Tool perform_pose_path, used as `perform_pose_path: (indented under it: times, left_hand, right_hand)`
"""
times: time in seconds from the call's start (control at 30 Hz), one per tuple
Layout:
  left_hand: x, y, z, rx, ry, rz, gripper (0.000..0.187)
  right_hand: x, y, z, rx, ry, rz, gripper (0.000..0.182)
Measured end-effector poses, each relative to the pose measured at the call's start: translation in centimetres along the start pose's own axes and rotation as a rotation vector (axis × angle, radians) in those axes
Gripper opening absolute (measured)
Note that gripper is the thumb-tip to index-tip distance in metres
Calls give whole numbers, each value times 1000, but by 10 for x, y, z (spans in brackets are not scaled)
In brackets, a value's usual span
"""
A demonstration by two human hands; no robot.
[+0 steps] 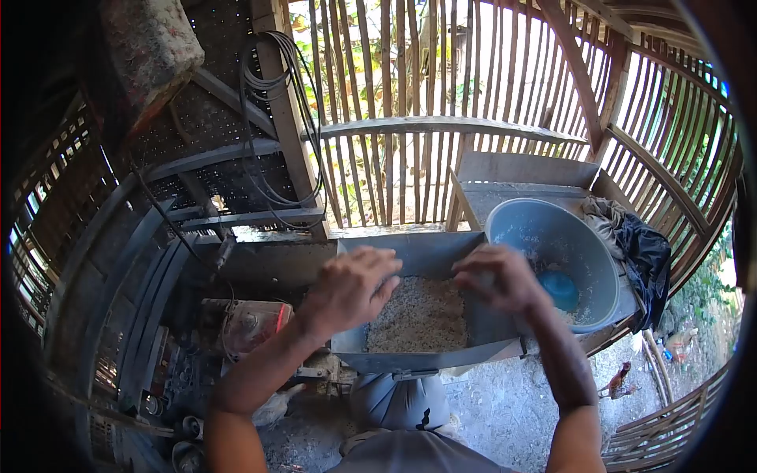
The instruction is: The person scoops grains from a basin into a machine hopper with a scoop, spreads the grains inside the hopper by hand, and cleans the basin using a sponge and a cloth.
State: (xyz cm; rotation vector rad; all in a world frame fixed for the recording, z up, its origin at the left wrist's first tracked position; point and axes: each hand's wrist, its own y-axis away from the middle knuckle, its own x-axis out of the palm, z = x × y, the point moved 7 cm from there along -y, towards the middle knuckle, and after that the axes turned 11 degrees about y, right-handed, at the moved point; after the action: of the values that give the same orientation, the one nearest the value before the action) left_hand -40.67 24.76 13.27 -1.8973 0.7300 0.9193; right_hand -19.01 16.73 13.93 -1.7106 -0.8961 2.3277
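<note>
My left hand (352, 290) hovers over the left side of a grey metal hopper (386, 363), its fingers stretched toward the right and the thumb apart. Above the hopper's right side is my right hand (505, 277), slightly blurred, with loosely bent fingers pointing left. Nothing shows in either hand. Pale, coarse grain (418, 315) lies in the hopper between the two hands. Just beyond my right hand stands a large grey-blue plastic tub (505, 217), tilted toward me. Inside it are a rounded blue plastic thing (558, 290) and some grain remnants.
A full grey sack (398, 402) stands under the hopper. Left of it is a machine with a red-edged casing (252, 327). Coiled cables (272, 75) hang from a post. Dark cloth (643, 248) drapes beside the tub. A chicken (619, 382) is on the floor at right.
</note>
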Motion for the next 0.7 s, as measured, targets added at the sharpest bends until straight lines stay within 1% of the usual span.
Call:
perform_pose_path:
  times: [0.03,0.13,0.17,0.27,0.3,0.33,0.4,0.43,0.53,0.57,0.67,0.7]
  left_hand:
    - [31,11,11,38,-194,71,37]
    - [37,17,23,-171,6,211,33]
    - [19,11,13,-149,29,133,33]
    - [12,12,23,-85,73,-53,37]
    - [20,10,22,-62,73,-2,36]
    - [25,8,21,-39,70,48,36]
    - [28,6,12,-22,70,133,34]
    - [12,-1,7,-33,37,136,34]
    - [-8,-10,6,73,110,-84,38]
    - [27,0,15,162,50,-57,36]
    - [32,3,18,-66,235,90,30]
    - [17,-3,7,10,214,75,27]
  right_hand:
    - [39,13,-9,-109,172,197,20]
    - [15,3,5,-20,91,24,20]
    - [-5,-4,12,10,10,29,21]
    - [-7,-5,6,19,38,-80,24]
    - [24,-1,7,-30,-23,64,23]
    - [28,3,2,-29,7,41,23]
    - [20,-5,12,-48,57,20,21]
    - [5,-11,11,47,-75,41,17]
    - [-4,-12,6,10,117,-93,13]
    - [40,-1,-13,-75,29,53,8]
    - [35,-5,3,-148,71,10,13]
    - [14,-13,7,43,-152,-8,15]
